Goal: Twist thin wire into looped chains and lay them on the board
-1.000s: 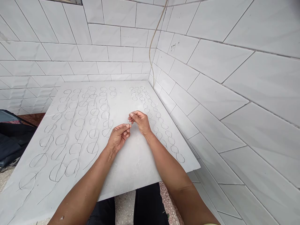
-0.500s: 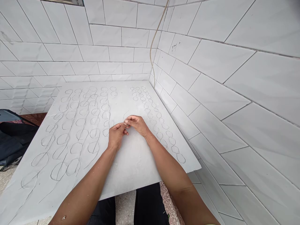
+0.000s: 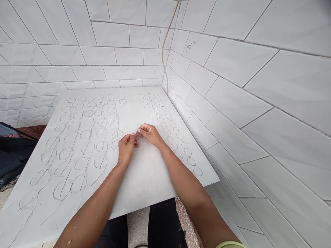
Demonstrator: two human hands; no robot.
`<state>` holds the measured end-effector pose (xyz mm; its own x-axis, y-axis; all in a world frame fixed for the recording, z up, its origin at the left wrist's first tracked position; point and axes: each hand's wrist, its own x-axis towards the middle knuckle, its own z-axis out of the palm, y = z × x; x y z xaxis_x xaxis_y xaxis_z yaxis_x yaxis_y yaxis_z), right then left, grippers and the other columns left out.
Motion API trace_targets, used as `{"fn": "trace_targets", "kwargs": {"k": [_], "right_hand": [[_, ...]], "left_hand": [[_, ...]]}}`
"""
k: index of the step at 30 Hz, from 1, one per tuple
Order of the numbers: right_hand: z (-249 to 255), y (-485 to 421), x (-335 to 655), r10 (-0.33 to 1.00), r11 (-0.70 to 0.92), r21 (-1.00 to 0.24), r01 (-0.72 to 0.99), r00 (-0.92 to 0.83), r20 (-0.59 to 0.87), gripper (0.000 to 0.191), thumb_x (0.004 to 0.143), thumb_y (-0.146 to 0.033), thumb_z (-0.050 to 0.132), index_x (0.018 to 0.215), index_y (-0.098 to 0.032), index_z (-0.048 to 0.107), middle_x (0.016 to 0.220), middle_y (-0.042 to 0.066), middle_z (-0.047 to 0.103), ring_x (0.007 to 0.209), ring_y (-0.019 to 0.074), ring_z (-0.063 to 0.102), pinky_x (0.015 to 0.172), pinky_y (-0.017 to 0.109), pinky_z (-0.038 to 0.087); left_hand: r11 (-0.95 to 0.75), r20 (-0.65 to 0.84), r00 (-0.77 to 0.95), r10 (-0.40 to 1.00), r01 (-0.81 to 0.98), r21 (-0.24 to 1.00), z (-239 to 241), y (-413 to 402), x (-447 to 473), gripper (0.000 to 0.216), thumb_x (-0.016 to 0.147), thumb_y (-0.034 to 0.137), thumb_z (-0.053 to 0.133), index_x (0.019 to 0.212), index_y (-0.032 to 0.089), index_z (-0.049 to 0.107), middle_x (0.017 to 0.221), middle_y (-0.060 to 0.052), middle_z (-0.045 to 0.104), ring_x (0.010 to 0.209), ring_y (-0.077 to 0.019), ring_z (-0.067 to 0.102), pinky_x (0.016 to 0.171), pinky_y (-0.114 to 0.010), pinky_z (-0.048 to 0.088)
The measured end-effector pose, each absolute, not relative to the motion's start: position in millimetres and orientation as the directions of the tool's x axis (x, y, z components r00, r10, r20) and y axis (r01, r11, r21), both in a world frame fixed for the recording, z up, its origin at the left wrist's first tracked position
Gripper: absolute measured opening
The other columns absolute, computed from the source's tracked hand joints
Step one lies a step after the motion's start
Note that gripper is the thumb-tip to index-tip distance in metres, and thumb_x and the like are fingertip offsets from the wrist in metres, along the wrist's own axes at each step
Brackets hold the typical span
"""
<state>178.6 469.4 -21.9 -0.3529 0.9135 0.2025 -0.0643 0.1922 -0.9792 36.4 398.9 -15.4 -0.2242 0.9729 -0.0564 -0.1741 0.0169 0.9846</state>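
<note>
My left hand [image 3: 126,148] and my right hand [image 3: 151,135] meet above the middle of a pale board [image 3: 147,179]. Between them is a small loop of thin wire [image 3: 140,137], pinched by the fingertips of both. Its full shape is partly hidden by the fingers. To the left, rows of larger thin wire rings [image 3: 78,184] lie on the board, with long wavy strands running along them. Smaller rings [image 3: 197,171] run in chains down the right side.
White tiled walls [image 3: 232,103] meet in a corner behind and to the right of the board. A pale cable [image 3: 162,51] hangs down that corner. Dark fabric [image 3: 11,155] lies beyond the left edge. My legs [image 3: 164,224] are under the front edge.
The fingertips have drawn slightly apart, and the wire loop shows more clearly between them. The view has shifted a little. The rings on the board lie as before.
</note>
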Motion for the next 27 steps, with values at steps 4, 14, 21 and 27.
{"fn": "trace_targets", "kwargs": {"k": [4,14,21,27], "right_hand": [[-19.8,468.0,177.7,0.93,0.145,-0.987,-0.063,-0.333,0.158,0.031,0.087,-0.05,0.069,0.085,-0.02,0.063,0.078,0.001,0.069,0.064,0.012,0.06,0.067,0.028,0.05],[-20.8,464.5,170.5,0.902,0.139,-0.986,-0.094,-0.399,0.165,0.028,0.084,-0.047,0.073,0.085,-0.019,0.068,0.072,0.0,0.067,0.059,0.0111,0.057,0.06,0.026,0.048],[-6.9,458.8,184.6,0.783,0.144,-0.989,0.024,-0.614,0.1,0.024,0.085,-0.043,0.072,0.085,-0.019,0.07,0.068,-0.002,0.06,0.062,0.0114,0.054,0.058,0.025,0.046],[-6.8,459.7,186.5,0.726,0.104,-0.994,0.021,-0.685,0.061,0.023,0.083,-0.04,0.074,0.083,-0.018,0.07,0.073,-0.002,0.059,0.062,0.0101,0.051,0.06,0.025,0.045]], "left_hand": [[-0.037,0.005,-0.254,0.967,-0.123,0.992,-16.9,398.5,35.3,0.027,0.088,0.043,0.07,0.082,0.018,0.076,0.078,-0.005,0.068,0.063,-0.0147,0.057,0.058,-0.027,0.047],[-0.05,0.025,-0.356,0.934,-0.062,0.997,-17.1,400.1,34.3,0.031,0.09,0.046,0.066,0.087,0.018,0.076,0.084,-0.006,0.069,0.066,-0.016,0.058,0.055,-0.027,0.046],[0.02,-0.123,-0.24,0.963,-0.39,0.92,-2.2,408.0,18.4,0.039,0.082,0.052,0.075,0.093,0.014,0.077,0.108,-0.013,0.072,0.084,-0.0168,0.063,0.066,-0.026,0.049],[0.066,-0.151,-0.111,0.982,-0.55,0.832,-0.5,413.1,9.1,0.033,0.076,0.045,0.083,0.076,0.015,0.068,0.085,-0.004,0.065,0.073,-0.0125,0.057,0.06,-0.025,0.043]]}}
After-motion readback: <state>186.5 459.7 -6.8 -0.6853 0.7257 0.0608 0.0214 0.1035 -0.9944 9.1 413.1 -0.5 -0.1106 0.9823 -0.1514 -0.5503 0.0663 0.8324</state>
